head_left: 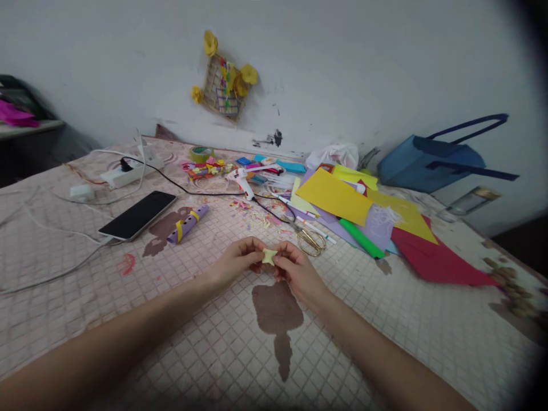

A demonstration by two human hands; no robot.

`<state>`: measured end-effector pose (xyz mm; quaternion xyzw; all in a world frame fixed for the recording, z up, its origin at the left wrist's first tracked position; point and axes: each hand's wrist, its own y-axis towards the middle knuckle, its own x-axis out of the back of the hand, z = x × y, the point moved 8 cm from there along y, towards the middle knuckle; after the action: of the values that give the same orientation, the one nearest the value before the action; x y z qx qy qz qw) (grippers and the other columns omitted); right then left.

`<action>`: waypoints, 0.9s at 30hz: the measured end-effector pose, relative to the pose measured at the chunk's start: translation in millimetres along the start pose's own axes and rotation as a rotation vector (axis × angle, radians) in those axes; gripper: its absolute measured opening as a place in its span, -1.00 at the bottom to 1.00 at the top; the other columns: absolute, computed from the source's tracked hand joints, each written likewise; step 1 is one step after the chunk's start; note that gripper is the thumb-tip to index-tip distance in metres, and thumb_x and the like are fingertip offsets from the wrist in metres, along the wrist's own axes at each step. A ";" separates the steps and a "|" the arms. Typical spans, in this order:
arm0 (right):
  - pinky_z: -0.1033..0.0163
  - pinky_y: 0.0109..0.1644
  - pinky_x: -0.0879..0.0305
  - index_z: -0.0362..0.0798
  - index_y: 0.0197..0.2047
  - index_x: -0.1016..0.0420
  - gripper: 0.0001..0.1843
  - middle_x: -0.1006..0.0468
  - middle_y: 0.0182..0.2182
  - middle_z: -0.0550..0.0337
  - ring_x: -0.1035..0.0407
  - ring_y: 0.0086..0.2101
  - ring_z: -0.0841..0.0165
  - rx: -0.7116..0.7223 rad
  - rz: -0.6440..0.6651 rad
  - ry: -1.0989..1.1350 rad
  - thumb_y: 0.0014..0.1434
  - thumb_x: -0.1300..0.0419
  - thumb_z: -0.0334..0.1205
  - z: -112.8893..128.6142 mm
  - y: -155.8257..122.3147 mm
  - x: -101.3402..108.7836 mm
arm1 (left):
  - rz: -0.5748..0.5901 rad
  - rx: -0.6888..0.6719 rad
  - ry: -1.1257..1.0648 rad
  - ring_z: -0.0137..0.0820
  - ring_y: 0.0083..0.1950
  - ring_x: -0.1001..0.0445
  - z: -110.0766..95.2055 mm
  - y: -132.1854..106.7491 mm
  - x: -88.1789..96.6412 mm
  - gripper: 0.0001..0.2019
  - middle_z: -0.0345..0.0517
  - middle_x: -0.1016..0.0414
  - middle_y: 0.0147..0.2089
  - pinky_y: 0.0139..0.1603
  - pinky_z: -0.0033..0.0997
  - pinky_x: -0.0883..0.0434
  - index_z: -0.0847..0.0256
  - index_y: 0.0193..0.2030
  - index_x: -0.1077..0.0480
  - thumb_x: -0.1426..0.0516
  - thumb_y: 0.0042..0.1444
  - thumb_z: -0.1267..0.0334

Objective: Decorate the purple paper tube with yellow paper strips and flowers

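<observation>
Both hands, left (240, 257) and right (299, 271), are close together over the patterned tabletop (205, 342), fingers curled, the digits of each pinched on opposite sides of one small piece. Coloured sheets (336, 196) lie overlapping to the right. Beyond the hands is a glue gun (242, 181), not in use. To the left, a purple roll (172, 237) already carries yellow bands. Gold-handled scissors (314, 244) lie near the right hand, unheld. The pale yellow piece (269, 257), between the fingertips, has pointed corners and appears cut to shape; it is joined to nothing visible, so any attachment remains undone. Whether further shaping is needed cannot be determined.
</observation>
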<state>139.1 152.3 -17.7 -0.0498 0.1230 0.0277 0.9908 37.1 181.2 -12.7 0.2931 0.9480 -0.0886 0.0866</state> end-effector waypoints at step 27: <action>0.35 -0.47 -0.16 -0.08 -0.43 -0.31 -0.77 -0.34 -0.60 0.32 -0.20 -0.57 0.49 0.079 0.041 -0.216 0.09 -0.15 -0.07 7.0 0.0 1.6 | -0.035 -0.096 0.221 -0.54 -0.49 -0.33 -3.1 0.5 4.5 -0.77 -0.22 -0.37 -0.49 -0.42 -0.50 -0.30 0.30 -0.38 -0.30 -0.11 0.05 0.13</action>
<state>142.3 153.1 -11.3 -0.0050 0.0177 0.0481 0.9987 33.4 184.7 -10.8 0.2801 0.9599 -0.0118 -0.0060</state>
